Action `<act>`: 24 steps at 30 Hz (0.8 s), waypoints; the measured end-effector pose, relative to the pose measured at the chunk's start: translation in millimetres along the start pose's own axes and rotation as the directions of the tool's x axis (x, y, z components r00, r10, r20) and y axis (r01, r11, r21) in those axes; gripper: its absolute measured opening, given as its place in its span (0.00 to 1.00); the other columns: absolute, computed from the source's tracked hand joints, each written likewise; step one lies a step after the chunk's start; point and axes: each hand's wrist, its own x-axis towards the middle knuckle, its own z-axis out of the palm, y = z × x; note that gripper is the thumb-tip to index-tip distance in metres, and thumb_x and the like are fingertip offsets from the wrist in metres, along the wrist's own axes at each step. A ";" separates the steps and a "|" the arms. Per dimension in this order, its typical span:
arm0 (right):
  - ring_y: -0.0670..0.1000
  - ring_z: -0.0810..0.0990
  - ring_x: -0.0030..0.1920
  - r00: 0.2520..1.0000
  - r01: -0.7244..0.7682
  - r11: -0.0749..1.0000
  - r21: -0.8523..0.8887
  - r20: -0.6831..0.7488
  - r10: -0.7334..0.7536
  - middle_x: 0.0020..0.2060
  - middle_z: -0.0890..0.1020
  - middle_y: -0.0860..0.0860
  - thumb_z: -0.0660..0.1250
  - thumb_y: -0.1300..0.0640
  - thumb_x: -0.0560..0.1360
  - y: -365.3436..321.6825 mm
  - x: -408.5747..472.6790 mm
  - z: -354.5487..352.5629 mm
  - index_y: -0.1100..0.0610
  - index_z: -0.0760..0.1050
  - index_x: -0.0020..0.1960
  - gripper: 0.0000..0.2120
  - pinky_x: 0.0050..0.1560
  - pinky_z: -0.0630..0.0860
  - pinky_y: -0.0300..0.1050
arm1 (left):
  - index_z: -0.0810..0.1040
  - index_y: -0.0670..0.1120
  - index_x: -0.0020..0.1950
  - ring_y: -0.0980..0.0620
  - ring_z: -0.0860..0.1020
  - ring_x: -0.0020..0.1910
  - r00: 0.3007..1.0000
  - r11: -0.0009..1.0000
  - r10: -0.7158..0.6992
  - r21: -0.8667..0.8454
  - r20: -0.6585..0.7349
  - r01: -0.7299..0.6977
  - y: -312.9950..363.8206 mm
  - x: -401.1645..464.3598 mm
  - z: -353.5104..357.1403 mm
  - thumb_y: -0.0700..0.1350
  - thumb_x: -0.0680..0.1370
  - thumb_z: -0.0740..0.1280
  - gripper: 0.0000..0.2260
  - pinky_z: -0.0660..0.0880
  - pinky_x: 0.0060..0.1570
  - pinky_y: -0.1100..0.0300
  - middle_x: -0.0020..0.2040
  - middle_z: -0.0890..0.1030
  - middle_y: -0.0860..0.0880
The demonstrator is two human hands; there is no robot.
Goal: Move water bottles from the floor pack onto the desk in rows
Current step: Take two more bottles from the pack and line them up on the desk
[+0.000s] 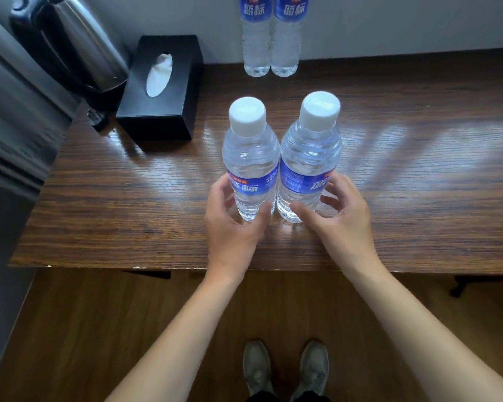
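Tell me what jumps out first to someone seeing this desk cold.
Two upright water bottles with white caps stand side by side near the front of the desk: the left bottle and the right bottle, with the left hand and right hand cupped around their lower halves. Behind them, two more bottles stand against the wall, a black tissue box to their left.

Blue labels on the front bottles [251,158] and back bottles [270,39] read "蓝标"
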 end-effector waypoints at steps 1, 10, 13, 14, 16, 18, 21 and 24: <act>0.45 0.78 0.58 1.000 -0.004 1.000 -0.002 -0.010 0.004 0.56 0.79 0.46 0.77 0.46 0.66 0.0 0.3 0.0 0.52 0.75 0.63 0.28 0.58 0.76 0.40 | 0.72 0.47 0.65 0.49 0.79 0.61 1.000 1.000 -0.002 0.007 -0.021 0.002 0.5 0.0 0.9 0.47 0.70 0.78 0.27 0.76 0.63 0.46 0.60 0.80 0.50; 0.44 0.78 0.56 0.998 -0.018 1.000 0.012 -0.061 0.019 0.54 0.78 0.46 0.80 0.49 0.64 2.7 1.1 4.0 0.54 0.75 0.59 0.27 0.49 0.75 0.31 | 0.67 0.50 0.65 0.51 0.77 0.62 0.998 0.999 -0.034 0.018 -0.053 0.035 1.1 2.5 8.6 0.55 0.65 0.81 0.35 0.77 0.60 0.48 0.63 0.75 0.48; 0.45 0.79 0.56 0.998 -0.009 1.000 0.010 -0.059 0.009 0.54 0.79 0.46 0.79 0.47 0.64 2.2 0.9 3.0 0.53 0.75 0.60 0.28 0.49 0.76 0.33 | 0.68 0.46 0.70 0.47 0.77 0.65 0.999 0.999 0.037 0.017 0.022 -0.038 -2.6 0.1 5.1 0.51 0.69 0.80 0.34 0.76 0.62 0.46 0.65 0.76 0.46; 0.45 0.79 0.56 0.998 -0.006 1.000 0.009 -0.060 0.006 0.54 0.78 0.46 0.79 0.47 0.64 2.2 1.0 2.8 0.53 0.75 0.60 0.28 0.50 0.76 0.34 | 0.70 0.45 0.69 0.47 0.77 0.64 0.999 0.998 0.048 0.034 0.019 -0.048 -3.8 0.3 4.4 0.50 0.69 0.80 0.33 0.76 0.62 0.45 0.64 0.77 0.46; 0.45 0.79 0.56 0.997 -0.001 1.000 0.001 -0.071 0.001 0.54 0.79 0.46 0.79 0.47 0.64 1.9 -0.1 3.4 0.53 0.75 0.60 0.28 0.51 0.76 0.35 | 0.72 0.44 0.68 0.47 0.79 0.63 0.999 0.998 0.045 0.032 0.001 -0.045 -5.0 0.9 4.1 0.47 0.71 0.79 0.29 0.76 0.62 0.45 0.62 0.79 0.45; 0.44 0.79 0.56 0.995 0.006 1.000 -0.009 -0.096 -0.007 0.53 0.79 0.46 0.79 0.47 0.64 1.5 -1.5 5.2 0.53 0.75 0.61 0.28 0.51 0.76 0.33 | 0.72 0.42 0.67 0.48 0.80 0.63 1.000 1.000 0.015 -0.015 -0.004 -0.015 -5.5 2.1 3.9 0.44 0.71 0.78 0.28 0.76 0.63 0.45 0.62 0.79 0.44; 0.43 0.79 0.55 0.989 0.026 0.999 -0.044 -0.145 -0.032 0.52 0.78 0.46 0.79 0.47 0.64 1.0 -2.9 8.6 0.54 0.76 0.61 0.29 0.50 0.76 0.32 | 0.72 0.42 0.68 0.47 0.79 0.64 1.000 0.998 -0.006 -0.068 0.013 0.007 -5.6 4.2 3.1 0.44 0.71 0.78 0.29 0.75 0.64 0.43 0.63 0.79 0.44; 0.43 0.79 0.54 0.981 0.040 0.996 -0.086 -0.185 -0.055 0.51 0.78 0.46 0.79 0.47 0.64 0.0 -3.5 12.9 0.55 0.75 0.60 0.28 0.49 0.76 0.34 | 0.71 0.42 0.68 0.47 0.79 0.64 0.999 0.998 -0.008 -0.063 0.032 0.010 -5.5 5.1 2.5 0.42 0.72 0.78 0.28 0.76 0.64 0.44 0.64 0.79 0.44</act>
